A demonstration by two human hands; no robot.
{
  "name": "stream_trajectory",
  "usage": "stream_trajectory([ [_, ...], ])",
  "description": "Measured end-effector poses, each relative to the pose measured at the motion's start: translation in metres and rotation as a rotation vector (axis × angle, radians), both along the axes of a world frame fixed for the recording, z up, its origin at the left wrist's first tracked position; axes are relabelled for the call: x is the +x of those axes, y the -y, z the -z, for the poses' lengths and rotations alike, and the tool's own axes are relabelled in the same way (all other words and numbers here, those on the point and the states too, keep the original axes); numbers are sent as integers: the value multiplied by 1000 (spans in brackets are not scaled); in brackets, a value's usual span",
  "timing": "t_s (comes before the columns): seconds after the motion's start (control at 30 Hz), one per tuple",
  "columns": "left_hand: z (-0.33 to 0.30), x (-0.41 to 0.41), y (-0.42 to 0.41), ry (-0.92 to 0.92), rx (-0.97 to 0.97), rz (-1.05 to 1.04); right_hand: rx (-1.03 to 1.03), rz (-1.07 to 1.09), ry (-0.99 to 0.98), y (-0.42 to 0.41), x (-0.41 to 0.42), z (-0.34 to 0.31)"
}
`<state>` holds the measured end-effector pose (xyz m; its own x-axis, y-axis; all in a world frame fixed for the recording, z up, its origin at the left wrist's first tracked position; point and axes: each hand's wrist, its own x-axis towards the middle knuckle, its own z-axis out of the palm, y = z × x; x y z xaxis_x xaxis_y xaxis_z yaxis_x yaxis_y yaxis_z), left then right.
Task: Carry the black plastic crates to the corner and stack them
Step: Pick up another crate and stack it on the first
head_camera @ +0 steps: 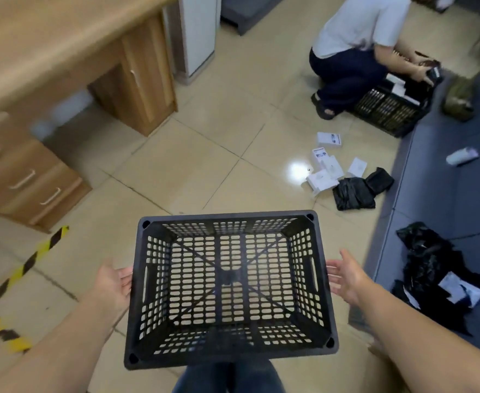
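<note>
A tan tiled floor fills most of the view, with a dark grey mat along its right side and a wooden desk with drawers at the upper left. Near the top right a second person in a pale shirt and dark trousers crouches over another black crate that holds small boxes. In the lower middle, an empty black crate with slotted walls and base is seen from above, open side up, the floor showing through its holes and the wearer's jeans just below it. The left hand lies against the crate's left wall with straight fingers, not curled round it. The right hand is spread with fingers relaxed, just beside the right wall; whether it touches the rim I cannot tell. So neither grip is clamped on the crate: both are apart. Crumpled black bags with a white packet lie on the mat at right, and two more black bags lie on the floor beside scattered white boxes. A yellow and black striped tape runs across the floor at lower left.
</note>
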<state>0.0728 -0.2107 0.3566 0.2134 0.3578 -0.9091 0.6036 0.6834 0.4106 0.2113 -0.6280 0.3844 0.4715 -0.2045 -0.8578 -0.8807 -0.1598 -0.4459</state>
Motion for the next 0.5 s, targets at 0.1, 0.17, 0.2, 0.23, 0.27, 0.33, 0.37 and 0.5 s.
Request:
stream_trajectory([
  [0.1, -8, -28, -21, 3, -3, -101, 12, -111, -1, -33, 7, -8],
  [0.17, -12, -48, -34, 21, -19, -183, 11, -191, 11, -54, 13, -11],
  [0.2, -14, -59, -40, 22, -14, -217, 8, -233, 13, -65, 16, -12],
  [0.23, -16, -70, -45, 16, -4, -243, 6, -273, 14, -76, 18, -14],
  [0.27, -18, -80, -49, 17, 8, -268, 10, -309, 15, -87, 20, -15],
  [0.33, -23, -103, -54, 34, 24, -312, 23, -372, 11, -106, 22, -20],
  [0.37, -27, -113, -55, 39, 34, -328, 31, -399, 10, -115, 23, -22],
  [0.5, -50, -154, -49, 20, 74, -466, 59, -542, -10, -150, 27, -31],
])
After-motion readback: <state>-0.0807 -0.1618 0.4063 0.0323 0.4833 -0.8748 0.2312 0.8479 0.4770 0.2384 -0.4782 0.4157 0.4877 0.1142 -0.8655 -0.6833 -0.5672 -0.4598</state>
